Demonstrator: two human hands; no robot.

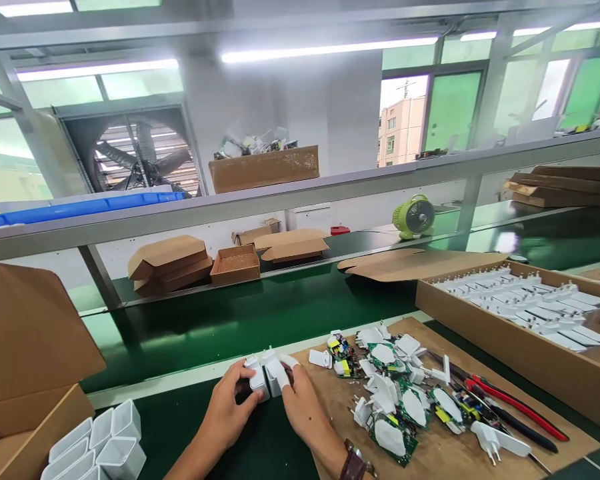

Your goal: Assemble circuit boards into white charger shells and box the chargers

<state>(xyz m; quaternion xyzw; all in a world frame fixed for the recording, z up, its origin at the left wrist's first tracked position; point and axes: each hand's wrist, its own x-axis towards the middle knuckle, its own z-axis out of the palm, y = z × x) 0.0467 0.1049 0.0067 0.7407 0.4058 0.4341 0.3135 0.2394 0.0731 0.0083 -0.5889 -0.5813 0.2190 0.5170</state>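
Observation:
My left hand is closed round a white plug housing above the dark green work surface. Just beside it, my right hand grips a second white plug housing, and the two pieces stand side by side, almost touching. Right of my hands, a brown cardboard sheet bears white plug parts and green circuit boards with white pads. Open white housings stand grouped at the lower left.
An open carton with rows of white plugs is at the right. Red-and-black pliers lie on the cardboard. A brown box stands at the left. Behind are the green belt, flattened cartons and a small green fan.

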